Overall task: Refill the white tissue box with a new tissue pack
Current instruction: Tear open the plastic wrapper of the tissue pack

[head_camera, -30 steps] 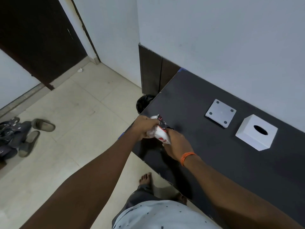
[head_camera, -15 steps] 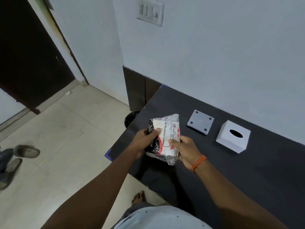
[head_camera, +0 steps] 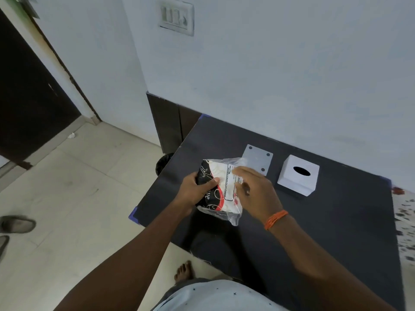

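Note:
A tissue pack (head_camera: pixel 221 187) in clear plastic with black, white and red print is held above the dark table's left part. My left hand (head_camera: pixel 194 191) grips its left side. My right hand (head_camera: pixel 254 191) lies over its right side, fingers bent on the wrapper; an orange thread circles that wrist. The white tissue box (head_camera: pixel 298 175), cube-shaped with an oval slot on top, stands on the table to the right of the pack, apart from both hands. Its grey square base plate (head_camera: pixel 258 158) with corner holes lies flat just left of the box, partly behind the wrapper.
The dark table (head_camera: pixel 325 232) stands against a pale wall with a switch plate (head_camera: pixel 176 15). A black bin (head_camera: pixel 164 163) sits on the floor at the table's left edge. Sandals (head_camera: pixel 15 224) lie on the tiled floor at far left. A dark door (head_camera: pixel 29 97) is at left.
The pack rose from low at the table's left edge to in front of me. My right hand shifted from the pack's lower right edge up over its right side.

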